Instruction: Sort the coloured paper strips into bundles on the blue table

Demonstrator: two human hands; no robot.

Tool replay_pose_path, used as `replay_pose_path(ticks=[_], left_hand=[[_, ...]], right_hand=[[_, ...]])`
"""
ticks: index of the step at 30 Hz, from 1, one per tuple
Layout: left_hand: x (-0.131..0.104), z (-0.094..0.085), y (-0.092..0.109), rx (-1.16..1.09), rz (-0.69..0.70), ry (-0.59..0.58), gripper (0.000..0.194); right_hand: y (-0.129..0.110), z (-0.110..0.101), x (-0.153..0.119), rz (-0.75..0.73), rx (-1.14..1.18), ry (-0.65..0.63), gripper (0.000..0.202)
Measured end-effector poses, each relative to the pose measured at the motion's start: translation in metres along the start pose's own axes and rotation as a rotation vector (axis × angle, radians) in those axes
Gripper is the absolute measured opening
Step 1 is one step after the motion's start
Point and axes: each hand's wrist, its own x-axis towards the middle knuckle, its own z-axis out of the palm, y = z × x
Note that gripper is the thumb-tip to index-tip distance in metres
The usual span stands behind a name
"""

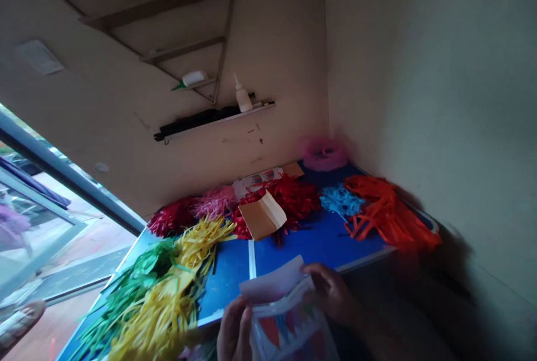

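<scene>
Both hands grip a printed packet (291, 330) at the table's near edge. It looks like clear plastic with red and blue pennant shapes on it, and a pale paper flap (272, 282) stands up at its top. My left hand (235, 327) is closed on the packet's left side, its thumb in front. My right hand (329, 291) pinches the upper right corner near the flap. The packet's lower end runs out of the picture. Beyond it, a folded brown card (262, 218) rests on a red fringe bundle (293, 198).
On the blue table (293, 243) lie yellow strips (159, 316), green strips (140, 271), pink fringe (213, 202), blue fringe (342, 200) and orange strips (386, 212). A pink ring-shaped bundle (325, 155) sits in the back corner. A glue bottle (242, 97) stands on a narrow wall shelf (218, 120).
</scene>
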Motion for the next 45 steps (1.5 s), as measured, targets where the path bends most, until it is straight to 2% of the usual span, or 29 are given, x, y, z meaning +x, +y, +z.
replay_pose_path(ticks=[3, 7, 10, 14, 18, 23, 25, 28, 30, 32, 34, 37, 41, 45], left_hand=[[0.01, -0.001, 0.002, 0.053, 0.079, -0.022, 0.038], [0.022, -0.012, 0.003, 0.124, 0.013, -0.147, 0.042], [0.024, -0.019, 0.002, 0.168, 0.047, -0.19, 0.044], [0.019, -0.018, -0.001, 0.146, 0.113, -0.189, 0.036], [0.012, -0.012, -0.005, 0.101, 0.168, -0.089, 0.025], [0.005, -0.004, -0.003, -0.018, 0.183, 0.002, 0.027], [0.004, -0.002, 0.001, 0.017, 0.278, -0.005, 0.02], [0.004, -0.001, 0.009, 0.105, 0.386, -0.101, 0.02], [0.005, -0.001, 0.016, 0.17, 0.358, -0.144, 0.022], [0.007, -0.002, 0.025, 0.236, 0.27, -0.198, 0.025], [0.01, -0.003, 0.034, 0.313, 0.167, -0.287, 0.034], [0.012, -0.003, 0.047, 0.412, 0.077, -0.426, 0.04], [0.004, 0.008, 0.058, 0.441, 0.061, -0.435, 0.038], [-0.008, 0.022, 0.063, 0.384, 0.077, -0.424, 0.034]], right_hand=[[-0.022, -0.006, 0.016, -0.113, -0.181, -0.033, 0.018], [-0.046, -0.011, 0.036, -0.187, -0.376, -0.184, 0.013], [-0.05, -0.012, 0.042, -0.196, -0.488, -0.254, 0.015], [-0.044, -0.011, 0.041, -0.21, -0.557, -0.256, 0.02], [-0.04, -0.007, 0.039, -0.184, -0.481, -0.268, 0.024], [-0.035, -0.001, 0.037, -0.197, -0.362, -0.206, 0.032], [-0.035, 0.001, 0.035, -0.226, -0.329, -0.185, 0.029], [-0.039, 0.006, 0.032, -0.235, -0.214, -0.146, 0.018], [-0.044, 0.007, 0.031, -0.181, -0.163, -0.091, 0.025], [-0.05, 0.003, 0.031, -0.071, -0.181, -0.075, 0.028], [-0.057, -0.005, 0.03, 0.019, -0.247, -0.14, 0.032], [-0.066, -0.017, 0.025, 0.02, -0.317, -0.198, 0.032], [-0.076, -0.025, 0.015, 0.032, -0.264, -0.081, 0.03], [-0.087, -0.028, 0.008, 0.008, -0.278, -0.043, 0.027]])
